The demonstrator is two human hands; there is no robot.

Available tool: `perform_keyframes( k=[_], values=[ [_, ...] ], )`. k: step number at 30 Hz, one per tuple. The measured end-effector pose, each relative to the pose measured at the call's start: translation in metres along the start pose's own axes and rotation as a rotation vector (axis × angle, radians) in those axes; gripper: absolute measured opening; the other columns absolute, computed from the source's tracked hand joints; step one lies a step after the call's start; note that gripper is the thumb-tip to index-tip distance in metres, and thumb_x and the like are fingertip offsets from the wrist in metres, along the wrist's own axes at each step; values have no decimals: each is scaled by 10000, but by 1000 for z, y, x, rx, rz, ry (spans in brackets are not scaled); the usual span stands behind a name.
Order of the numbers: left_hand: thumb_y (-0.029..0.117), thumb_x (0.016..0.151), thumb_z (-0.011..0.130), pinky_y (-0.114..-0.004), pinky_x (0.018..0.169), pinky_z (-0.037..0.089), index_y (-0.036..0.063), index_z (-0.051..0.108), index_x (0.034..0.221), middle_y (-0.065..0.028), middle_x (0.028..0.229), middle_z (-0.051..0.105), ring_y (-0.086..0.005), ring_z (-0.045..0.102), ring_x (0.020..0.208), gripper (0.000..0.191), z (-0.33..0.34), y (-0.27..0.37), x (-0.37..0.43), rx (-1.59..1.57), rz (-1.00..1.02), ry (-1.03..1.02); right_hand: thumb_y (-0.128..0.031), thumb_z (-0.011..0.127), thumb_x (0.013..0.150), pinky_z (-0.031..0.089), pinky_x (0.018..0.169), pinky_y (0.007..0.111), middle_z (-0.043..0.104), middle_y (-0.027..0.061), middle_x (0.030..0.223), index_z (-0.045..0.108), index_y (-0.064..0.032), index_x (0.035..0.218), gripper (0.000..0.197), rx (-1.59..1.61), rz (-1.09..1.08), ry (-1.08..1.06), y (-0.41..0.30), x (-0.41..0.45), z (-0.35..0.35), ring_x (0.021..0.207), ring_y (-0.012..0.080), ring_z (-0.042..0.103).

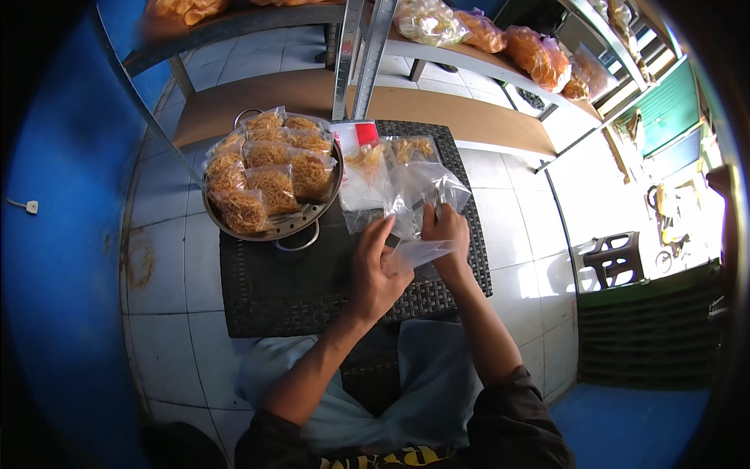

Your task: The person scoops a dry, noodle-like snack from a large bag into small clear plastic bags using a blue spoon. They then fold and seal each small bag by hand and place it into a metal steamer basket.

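Note:
My left hand [378,267] pinches a small clear plastic bag [417,256], which reaches across to my right wrist. Just beyond it, my right hand [450,237] is closed around a thin, metal-looking utensil [438,199]; its far end is hidden by plastic. A larger clear plastic bag [425,176] lies crumpled in front of both hands, some crumbs of food showing through. Behind that bag is a clear bag holding fried shreds [413,148]. To its left rests a white and red plastic packet [354,140] bearing print.
A round perforated metal pan [293,225] filled with several bags of fried shreds [269,184] stands on the black woven table [287,269]. Metal-framed shelves [451,117] rise beyond the table, with bagged snacks [536,55] on top. A dark plastic chair [615,258] is at right.

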State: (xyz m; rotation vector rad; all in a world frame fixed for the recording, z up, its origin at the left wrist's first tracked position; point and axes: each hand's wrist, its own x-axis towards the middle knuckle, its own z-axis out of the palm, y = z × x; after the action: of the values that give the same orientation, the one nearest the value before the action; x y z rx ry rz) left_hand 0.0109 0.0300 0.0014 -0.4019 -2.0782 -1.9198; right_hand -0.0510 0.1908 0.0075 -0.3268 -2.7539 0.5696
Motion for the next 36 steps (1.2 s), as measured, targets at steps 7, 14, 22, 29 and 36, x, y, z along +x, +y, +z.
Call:
perform_keyframes(
  k=[7,14,22,29,36],
  values=[
    [-66,686,788,-327,765,581,-23,463,1480,-211,1445,499,-254,676,908,860,-4,2,-1,36,15,-71,-116,619,824,568,738,524,711,257,807,731,16,784,178,-22,-69,-65,1,42,39,804,449,711],
    [-86,689,793,-316,753,579,-18,457,1486,-192,1441,492,-214,662,876,868,-4,5,-2,7,-14,-67,-117,661,829,559,740,513,718,254,873,738,-5,933,172,65,-183,-33,3,42,43,841,454,700],
    [-47,705,800,-303,844,536,16,472,1495,-159,1435,514,-185,624,920,857,-8,7,-4,-54,-98,-47,-132,675,877,555,760,458,740,217,972,707,-7,1073,234,258,-161,-43,7,46,32,908,404,717],
    [-26,719,796,-331,926,523,15,475,1489,-165,1439,512,-241,620,1120,835,-12,8,-1,2,-66,-30,-286,682,940,523,660,462,694,248,783,694,31,932,318,398,15,-210,5,27,1,737,420,706],
    [-16,715,803,-367,1035,484,6,482,1479,-186,1446,510,-314,560,1306,829,-14,9,-2,-40,-85,-67,-178,670,944,516,657,479,675,238,784,654,26,883,213,392,-283,-35,-6,12,11,723,433,673]
  ],
)
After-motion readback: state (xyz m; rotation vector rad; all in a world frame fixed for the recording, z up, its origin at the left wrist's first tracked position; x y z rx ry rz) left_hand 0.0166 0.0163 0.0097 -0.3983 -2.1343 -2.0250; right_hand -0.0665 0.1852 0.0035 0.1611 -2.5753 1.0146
